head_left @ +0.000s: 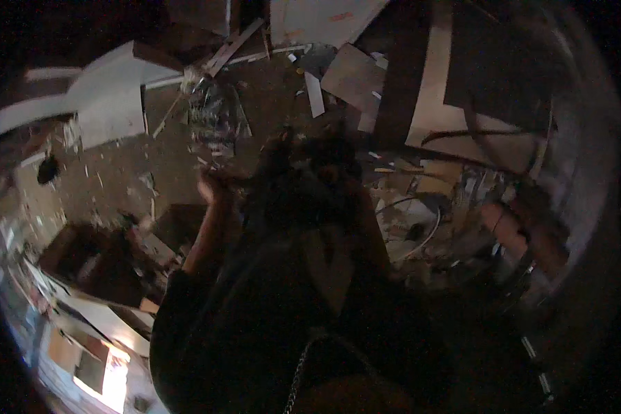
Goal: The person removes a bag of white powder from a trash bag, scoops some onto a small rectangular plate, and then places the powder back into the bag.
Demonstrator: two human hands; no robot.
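My left hand [214, 183] is raised left of centre, with its fingers curled at the edge of a dark mass. What it grips there I cannot make out in the gloom. In front of my body, that dark, bulky shape [307, 172] fills the middle; its kind does not show. My right hand [352, 185] is close to the right side of this shape, and its fingers are lost in shadow. Beyond my left hand, a crumpled clear plastic bag [217, 114] lies on the floor.
White panels [110, 96] lean at the far left. Brown boards [355, 79] and a tall dark sheet [500, 69] stand far right. Scraps litter the brown floor [117, 172]. Brownish cylinders [507, 228] lie to the right near a loose cable [435, 224]. A dark box [90, 259] sits left.
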